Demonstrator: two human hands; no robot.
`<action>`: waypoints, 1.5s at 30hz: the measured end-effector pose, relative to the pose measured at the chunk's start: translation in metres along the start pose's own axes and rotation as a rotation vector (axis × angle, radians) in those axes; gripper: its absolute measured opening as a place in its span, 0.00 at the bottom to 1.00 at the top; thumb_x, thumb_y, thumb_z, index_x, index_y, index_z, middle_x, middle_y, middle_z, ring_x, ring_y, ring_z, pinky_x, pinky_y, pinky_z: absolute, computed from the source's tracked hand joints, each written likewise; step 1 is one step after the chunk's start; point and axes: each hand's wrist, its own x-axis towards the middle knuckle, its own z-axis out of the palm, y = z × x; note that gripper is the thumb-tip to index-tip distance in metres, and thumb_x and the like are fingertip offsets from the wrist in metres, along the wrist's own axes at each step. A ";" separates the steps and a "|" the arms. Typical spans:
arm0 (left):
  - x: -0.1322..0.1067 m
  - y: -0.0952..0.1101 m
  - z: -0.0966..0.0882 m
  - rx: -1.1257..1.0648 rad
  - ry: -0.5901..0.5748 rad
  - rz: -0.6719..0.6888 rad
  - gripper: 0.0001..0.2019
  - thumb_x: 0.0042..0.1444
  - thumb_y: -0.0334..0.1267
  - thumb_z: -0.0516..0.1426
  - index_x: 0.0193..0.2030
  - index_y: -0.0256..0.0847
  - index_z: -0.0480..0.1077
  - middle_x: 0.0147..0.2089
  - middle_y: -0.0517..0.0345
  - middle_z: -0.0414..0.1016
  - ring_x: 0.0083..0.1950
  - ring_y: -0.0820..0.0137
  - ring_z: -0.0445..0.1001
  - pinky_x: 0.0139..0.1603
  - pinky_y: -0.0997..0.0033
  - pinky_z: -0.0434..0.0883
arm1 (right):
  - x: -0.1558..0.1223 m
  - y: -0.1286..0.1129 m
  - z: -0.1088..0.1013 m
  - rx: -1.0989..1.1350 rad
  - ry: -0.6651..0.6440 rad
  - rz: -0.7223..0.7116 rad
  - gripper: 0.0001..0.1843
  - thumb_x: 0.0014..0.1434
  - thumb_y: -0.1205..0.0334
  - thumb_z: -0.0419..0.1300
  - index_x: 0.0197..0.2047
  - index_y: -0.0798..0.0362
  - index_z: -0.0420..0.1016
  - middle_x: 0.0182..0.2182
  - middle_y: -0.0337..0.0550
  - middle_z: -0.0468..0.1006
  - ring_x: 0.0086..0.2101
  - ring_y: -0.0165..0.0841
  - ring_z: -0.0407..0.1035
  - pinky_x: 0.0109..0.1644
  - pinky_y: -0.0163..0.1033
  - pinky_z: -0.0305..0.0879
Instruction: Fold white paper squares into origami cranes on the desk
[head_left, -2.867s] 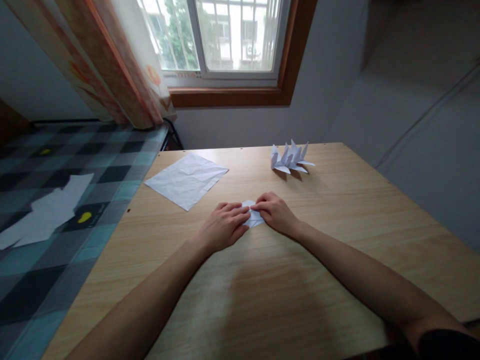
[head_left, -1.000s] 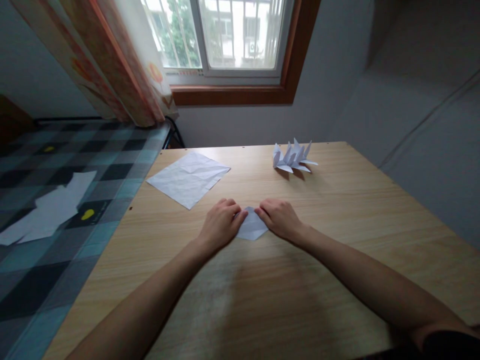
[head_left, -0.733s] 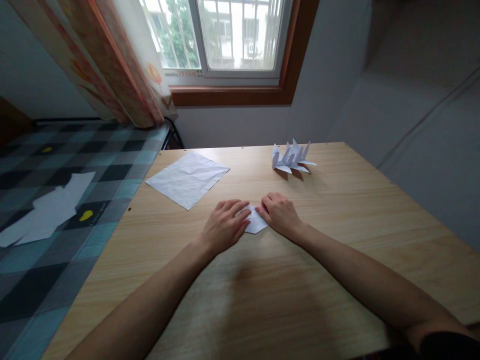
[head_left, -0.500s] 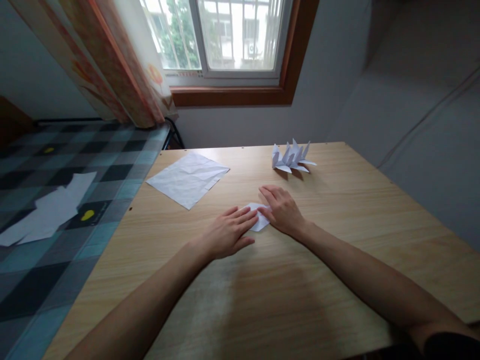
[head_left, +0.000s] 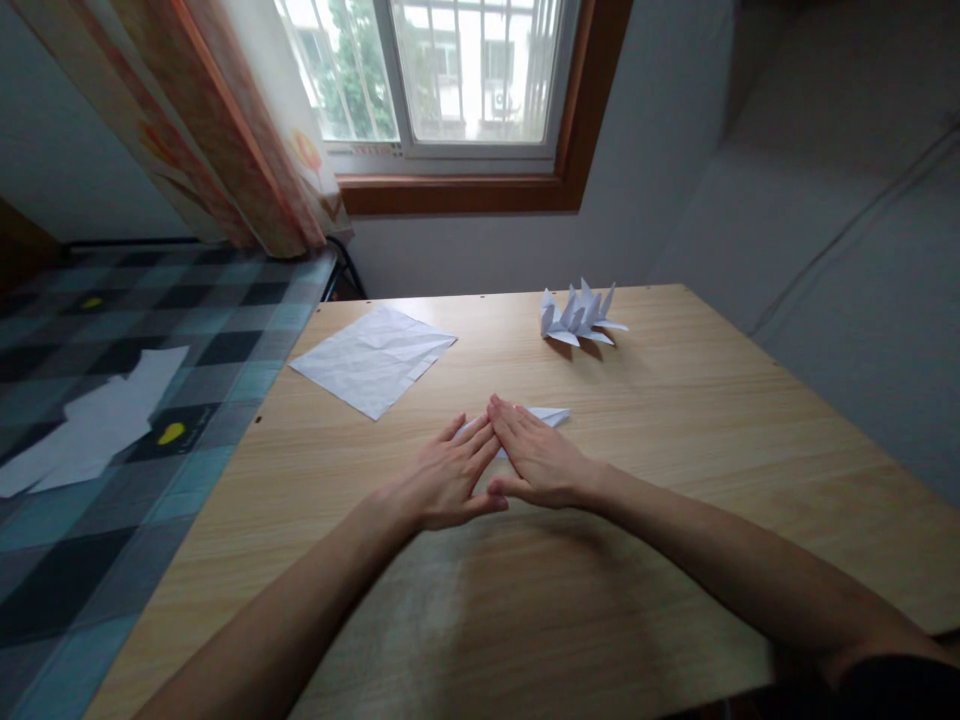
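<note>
White folded paper (head_left: 553, 414) lies on the desk (head_left: 720, 420), partly hidden under my left hand (head_left: 448, 482) and right hand (head_left: 541, 462), both flat, fingers straight, fingertips meeting over it, gripping nothing. Farther back, the desk carries a creased sheet (head_left: 375, 362) and spiky folded pieces (head_left: 576, 318); checked cloth (head_left: 67, 580) bears loose papers (head_left: 101, 428).

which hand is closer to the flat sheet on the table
Left. The left hand is on the near side of the sheet and to its right, not touching it; the right hand, over the folded paper, is farther right.
</note>
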 end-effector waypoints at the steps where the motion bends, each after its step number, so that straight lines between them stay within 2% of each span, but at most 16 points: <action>1: -0.002 0.000 0.001 0.006 0.003 -0.014 0.45 0.62 0.63 0.47 0.76 0.38 0.34 0.77 0.42 0.37 0.78 0.56 0.39 0.74 0.51 0.38 | -0.001 -0.001 -0.001 -0.011 -0.012 0.008 0.57 0.61 0.31 0.49 0.72 0.73 0.40 0.71 0.71 0.41 0.71 0.49 0.37 0.74 0.56 0.40; 4: -0.007 -0.002 0.002 0.022 -0.013 -0.069 0.47 0.61 0.67 0.43 0.76 0.35 0.33 0.77 0.39 0.37 0.77 0.54 0.39 0.74 0.51 0.39 | -0.003 -0.002 -0.005 -0.046 -0.043 0.032 0.56 0.62 0.31 0.48 0.72 0.72 0.43 0.71 0.70 0.43 0.71 0.50 0.38 0.74 0.55 0.40; 8: -0.012 -0.006 -0.002 0.035 -0.057 -0.114 0.48 0.61 0.69 0.41 0.75 0.32 0.38 0.77 0.38 0.39 0.77 0.54 0.39 0.74 0.53 0.39 | -0.009 -0.001 -0.007 -0.077 -0.043 0.051 0.55 0.61 0.30 0.48 0.73 0.69 0.44 0.71 0.67 0.44 0.71 0.49 0.38 0.74 0.55 0.40; 14: -0.014 -0.009 -0.004 0.039 -0.020 -0.090 0.47 0.61 0.68 0.43 0.74 0.32 0.43 0.76 0.35 0.43 0.77 0.53 0.43 0.73 0.50 0.43 | -0.025 0.011 -0.009 -0.132 -0.020 0.069 0.55 0.60 0.31 0.51 0.72 0.70 0.48 0.70 0.69 0.48 0.71 0.50 0.42 0.73 0.56 0.44; 21: -0.021 -0.016 -0.006 0.048 -0.045 -0.102 0.46 0.61 0.68 0.44 0.74 0.32 0.44 0.76 0.36 0.43 0.77 0.53 0.44 0.74 0.51 0.43 | -0.051 0.031 -0.015 -0.176 -0.032 0.107 0.53 0.61 0.33 0.52 0.72 0.69 0.48 0.70 0.67 0.49 0.70 0.50 0.44 0.72 0.56 0.46; 30: -0.036 -0.032 -0.003 0.045 -0.019 -0.088 0.45 0.62 0.66 0.45 0.75 0.34 0.42 0.76 0.38 0.44 0.77 0.54 0.44 0.74 0.50 0.43 | -0.073 0.049 -0.019 -0.194 -0.020 0.133 0.45 0.65 0.39 0.50 0.73 0.62 0.48 0.70 0.61 0.51 0.70 0.48 0.47 0.71 0.57 0.48; 34: -0.037 -0.034 -0.003 0.034 -0.002 -0.067 0.44 0.62 0.65 0.46 0.75 0.36 0.42 0.76 0.40 0.44 0.77 0.54 0.44 0.74 0.49 0.43 | -0.073 0.046 -0.021 -0.182 0.048 0.136 0.39 0.66 0.43 0.52 0.72 0.58 0.53 0.69 0.58 0.58 0.68 0.47 0.52 0.70 0.58 0.51; 37: -0.037 -0.035 -0.007 0.033 -0.024 -0.057 0.44 0.62 0.65 0.46 0.75 0.36 0.42 0.76 0.40 0.44 0.77 0.55 0.44 0.74 0.50 0.42 | -0.066 0.040 -0.025 -0.192 0.136 0.131 0.35 0.64 0.45 0.55 0.67 0.60 0.62 0.64 0.61 0.65 0.64 0.49 0.59 0.68 0.58 0.55; 41: -0.035 -0.042 -0.011 0.041 -0.029 -0.017 0.43 0.62 0.65 0.46 0.75 0.38 0.42 0.76 0.42 0.45 0.77 0.55 0.44 0.74 0.50 0.41 | -0.052 0.033 -0.028 -0.220 0.228 0.028 0.27 0.64 0.51 0.58 0.60 0.59 0.70 0.60 0.62 0.71 0.60 0.50 0.64 0.64 0.58 0.61; 45: -0.029 -0.046 -0.012 0.102 0.042 -0.024 0.41 0.62 0.64 0.47 0.74 0.39 0.48 0.75 0.43 0.51 0.76 0.53 0.47 0.73 0.48 0.43 | -0.033 0.029 -0.026 -0.207 0.231 -0.175 0.16 0.67 0.58 0.55 0.53 0.54 0.75 0.52 0.55 0.78 0.52 0.43 0.71 0.57 0.50 0.68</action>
